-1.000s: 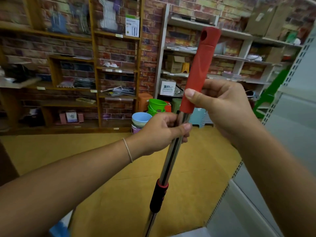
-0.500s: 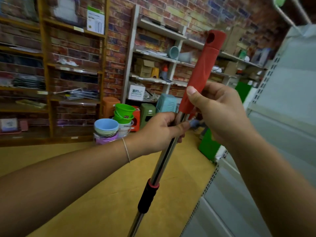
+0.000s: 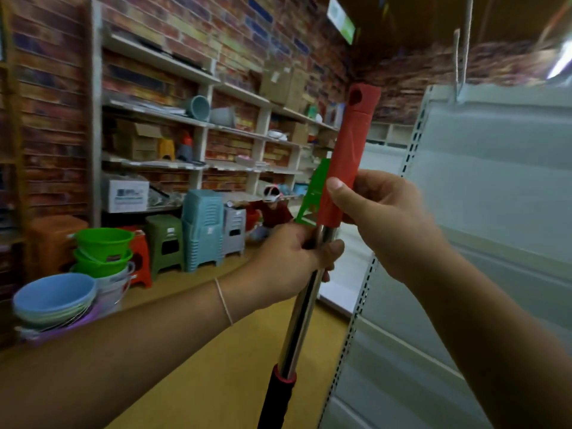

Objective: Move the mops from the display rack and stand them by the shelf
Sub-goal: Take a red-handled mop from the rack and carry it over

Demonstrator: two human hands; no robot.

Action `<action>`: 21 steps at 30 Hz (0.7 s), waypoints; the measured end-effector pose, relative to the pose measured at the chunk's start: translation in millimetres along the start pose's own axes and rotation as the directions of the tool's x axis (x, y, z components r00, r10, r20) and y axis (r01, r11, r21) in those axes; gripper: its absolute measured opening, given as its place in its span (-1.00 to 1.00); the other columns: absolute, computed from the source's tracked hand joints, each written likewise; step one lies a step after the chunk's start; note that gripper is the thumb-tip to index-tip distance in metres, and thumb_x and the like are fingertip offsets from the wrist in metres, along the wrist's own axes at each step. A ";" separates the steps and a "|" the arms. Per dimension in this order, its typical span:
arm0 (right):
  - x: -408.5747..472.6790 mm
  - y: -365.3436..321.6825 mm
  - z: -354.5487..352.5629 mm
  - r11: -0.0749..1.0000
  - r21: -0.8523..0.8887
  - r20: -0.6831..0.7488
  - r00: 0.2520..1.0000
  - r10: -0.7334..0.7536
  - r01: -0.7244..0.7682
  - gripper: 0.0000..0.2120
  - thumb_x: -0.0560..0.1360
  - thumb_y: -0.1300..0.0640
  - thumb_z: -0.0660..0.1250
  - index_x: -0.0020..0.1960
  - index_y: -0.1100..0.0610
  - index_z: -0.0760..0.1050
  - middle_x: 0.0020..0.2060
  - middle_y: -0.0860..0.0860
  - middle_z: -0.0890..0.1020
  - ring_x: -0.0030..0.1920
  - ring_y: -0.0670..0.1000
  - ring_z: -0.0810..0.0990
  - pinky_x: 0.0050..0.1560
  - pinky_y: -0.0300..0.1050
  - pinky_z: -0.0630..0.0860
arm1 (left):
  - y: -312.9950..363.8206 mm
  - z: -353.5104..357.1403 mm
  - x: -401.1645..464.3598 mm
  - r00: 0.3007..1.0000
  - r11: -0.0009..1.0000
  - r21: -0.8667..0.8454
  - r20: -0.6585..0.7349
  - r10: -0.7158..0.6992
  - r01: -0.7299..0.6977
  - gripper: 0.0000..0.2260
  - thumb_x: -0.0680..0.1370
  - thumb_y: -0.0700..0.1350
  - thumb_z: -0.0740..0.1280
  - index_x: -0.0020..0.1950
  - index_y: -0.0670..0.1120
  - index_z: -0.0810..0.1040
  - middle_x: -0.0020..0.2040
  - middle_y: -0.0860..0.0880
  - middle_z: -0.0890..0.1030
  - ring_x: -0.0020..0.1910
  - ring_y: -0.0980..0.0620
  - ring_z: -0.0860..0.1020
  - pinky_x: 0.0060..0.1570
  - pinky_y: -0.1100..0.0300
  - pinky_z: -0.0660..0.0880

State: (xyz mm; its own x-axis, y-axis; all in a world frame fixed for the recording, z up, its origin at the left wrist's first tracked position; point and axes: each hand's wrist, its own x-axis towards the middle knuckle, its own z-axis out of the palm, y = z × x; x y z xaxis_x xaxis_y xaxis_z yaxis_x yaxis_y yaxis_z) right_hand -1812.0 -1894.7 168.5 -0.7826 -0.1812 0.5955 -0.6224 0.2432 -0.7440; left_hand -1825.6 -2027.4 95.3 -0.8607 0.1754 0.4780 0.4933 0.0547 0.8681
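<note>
both hands (image 3: 288,261) (image 3: 383,224), chrome mop pole (image 3: 301,317), ribbed red grip (image 3: 348,156)

Dim, warm indoor light; a ceiling lamp (image 3: 561,61) glares top right, edges bend and smear with blur.

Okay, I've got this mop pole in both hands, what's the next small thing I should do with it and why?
Probably carry it a little to the right and stand it against the grey shelf. The left hand grips the steel pole and the right hand holds the red grip, so the mop is off the rack, nearly upright, with the shelf close beside it.
</note>
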 end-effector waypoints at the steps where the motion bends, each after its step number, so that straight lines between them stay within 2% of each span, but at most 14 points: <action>1: 5.3 -0.1 3.5 1.000 -0.013 -0.021 1.000 -0.001 0.001 -0.89 0.50 -0.03 0.44 -0.10 -0.01 0.65 -0.16 0.07 0.74 -0.10 0.06 0.73 0.02 0.09 0.67 | 0.0 -5.2 6.7 1.000 1.000 0.016 0.026 0.005 -0.006 -0.86 0.56 -0.09 0.35 -0.17 -0.11 0.55 -0.36 0.03 0.58 -0.34 0.06 0.60 -0.23 0.14 0.51; 4: 17.9 -2.1 12.4 1.000 -0.023 -0.118 0.993 -0.021 0.019 -0.91 0.44 -0.02 0.49 -0.18 -0.03 0.64 -0.26 -0.04 0.74 -0.21 -0.08 0.73 -0.22 -0.24 0.65 | 0.1 -16.1 25.3 0.996 1.000 0.027 0.090 0.011 -0.014 -0.83 0.54 -0.03 0.37 -0.13 -0.13 0.57 -0.30 0.00 0.62 -0.28 0.03 0.64 -0.14 0.01 0.57; 6: 21.0 -2.8 15.6 0.999 -0.017 -0.195 0.980 -0.046 0.043 -0.92 0.43 0.04 0.51 -0.20 -0.04 0.62 -0.30 -0.09 0.73 -0.26 -0.12 0.72 -0.30 -0.37 0.58 | 1.8 -17.8 34.3 0.993 0.999 0.021 0.119 0.025 -0.028 -0.79 0.54 -0.03 0.38 -0.07 -0.19 0.59 -0.25 -0.04 0.63 -0.23 -0.01 0.66 -0.05 -0.09 0.60; 8: 23.0 -2.6 16.8 0.998 -0.031 -0.266 0.962 -0.064 0.057 -0.90 0.44 0.10 0.52 -0.20 -0.04 0.61 -0.31 -0.12 0.73 -0.27 -0.13 0.72 -0.31 -0.39 0.56 | 2.4 -18.3 43.3 0.986 0.999 0.001 0.159 0.046 -0.047 -0.75 0.53 -0.05 0.39 -0.05 -0.25 0.58 -0.24 -0.07 0.62 -0.21 -0.05 0.66 -0.03 -0.13 0.60; 12: 27.3 -8.2 13.7 0.996 -0.058 -0.355 0.931 -0.082 0.066 -0.90 0.45 0.13 0.50 -0.18 -0.01 0.61 -0.33 -0.09 0.72 -0.30 -0.13 0.71 -0.33 -0.35 0.56 | 9.2 -18.6 61.8 0.968 0.996 -0.030 0.236 0.087 -0.082 -0.78 0.53 -0.07 0.40 -0.05 -0.24 0.60 -0.19 -0.20 0.62 -0.11 -0.21 0.64 0.05 -0.20 0.56; 15: 34.2 -15.5 8.1 0.991 -0.127 -0.382 0.920 -0.090 0.044 -0.94 0.48 0.10 0.48 -0.14 0.05 0.62 -0.36 -0.09 0.70 -0.37 -0.15 0.67 -0.39 -0.35 0.53 | 18.0 -18.8 76.8 0.947 0.989 -0.123 0.300 0.113 -0.079 -0.85 0.54 -0.21 0.37 0.02 -0.30 0.59 -0.20 -0.20 0.62 -0.16 -0.12 0.64 0.05 -0.08 0.57; 18: 39.7 -23.6 -0.8 0.981 -0.194 -0.414 0.907 -0.084 0.003 -0.94 0.50 0.08 0.45 -0.11 0.04 0.61 -0.37 -0.07 0.69 -0.37 -0.18 0.66 -0.40 -0.39 0.50 | 26.8 -15.8 88.1 0.909 0.980 -0.180 0.390 0.148 -0.082 -0.83 0.55 -0.23 0.35 0.07 -0.31 0.56 -0.13 -0.27 0.63 -0.15 -0.11 0.66 -0.06 0.07 0.61; 21: 43.8 -31.3 -10.7 0.970 -0.238 -0.445 0.892 -0.074 -0.039 -0.95 0.52 0.08 0.43 -0.10 0.04 0.62 -0.31 -0.03 0.70 -0.32 -0.14 0.68 -0.34 -0.34 0.54 | 33.4 -10.0 97.5 0.874 0.972 -0.198 0.443 0.201 -0.123 -0.82 0.56 -0.20 0.34 0.06 -0.32 0.54 -0.18 -0.19 0.61 -0.18 -0.10 0.64 -0.03 0.03 0.61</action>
State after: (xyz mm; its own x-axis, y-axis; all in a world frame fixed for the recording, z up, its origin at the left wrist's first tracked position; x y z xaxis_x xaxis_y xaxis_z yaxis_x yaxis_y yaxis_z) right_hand -1826.7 -1900.0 221.1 -0.6481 0.2446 0.7212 -0.5713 0.4701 -0.6728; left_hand -1894.3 -2018.3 172.2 -0.5970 0.6001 0.5324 0.5602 -0.1632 0.8121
